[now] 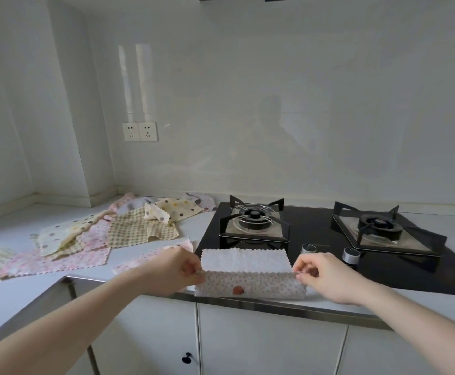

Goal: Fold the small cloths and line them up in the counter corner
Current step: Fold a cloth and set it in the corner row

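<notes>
Folding is under way on one small white cloth with fine pink dots and scalloped edges (248,274): it lies between the hands at the near edge of the pale grey table (12,228), its far half on the black glass gas hob (329,255). Left hand (179,269) pinches the left end of the lifted edge; right hand (321,277) pinches the right end; hands well apart, cloth taut between them. Judgement: first fold, half-made. Next move calls for carrying both ends together, edges matched. Loose pile of unfolded patterned cloths (107,228) lies beyond the left hand, toward the corner.
</notes>
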Demonstrator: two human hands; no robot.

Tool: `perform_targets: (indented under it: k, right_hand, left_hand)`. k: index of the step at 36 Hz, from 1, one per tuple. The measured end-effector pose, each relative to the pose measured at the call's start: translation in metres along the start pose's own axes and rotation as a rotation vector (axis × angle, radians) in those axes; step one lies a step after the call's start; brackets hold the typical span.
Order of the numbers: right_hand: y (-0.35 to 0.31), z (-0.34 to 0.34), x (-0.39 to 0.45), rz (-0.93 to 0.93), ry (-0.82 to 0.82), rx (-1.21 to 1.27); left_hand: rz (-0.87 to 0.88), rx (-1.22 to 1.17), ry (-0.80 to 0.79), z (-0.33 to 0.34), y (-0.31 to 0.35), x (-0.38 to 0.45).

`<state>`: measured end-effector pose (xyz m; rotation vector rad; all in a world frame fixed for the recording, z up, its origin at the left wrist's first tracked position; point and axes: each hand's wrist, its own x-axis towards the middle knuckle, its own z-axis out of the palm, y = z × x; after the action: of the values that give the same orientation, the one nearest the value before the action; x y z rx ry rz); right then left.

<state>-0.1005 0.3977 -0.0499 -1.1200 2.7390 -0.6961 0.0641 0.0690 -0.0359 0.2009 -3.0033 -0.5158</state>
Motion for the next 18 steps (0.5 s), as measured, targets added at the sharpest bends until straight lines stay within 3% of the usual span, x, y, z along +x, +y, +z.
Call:
perform_targets:
  k: [9, 18]
  right_hand:
    - [-0.003, -0.006, 0.043, 0.061, 0.164, 0.012]
    - [-0.002, -0.004, 0.080, 0.148, 0.167, -0.031]
  left_hand:
    - [-0.064, -0.060, 0.145, 0.003, -0.005, 0.033]
    - [-0.211, -0.053, 0.200, 0.021, -0.011, 0.072]
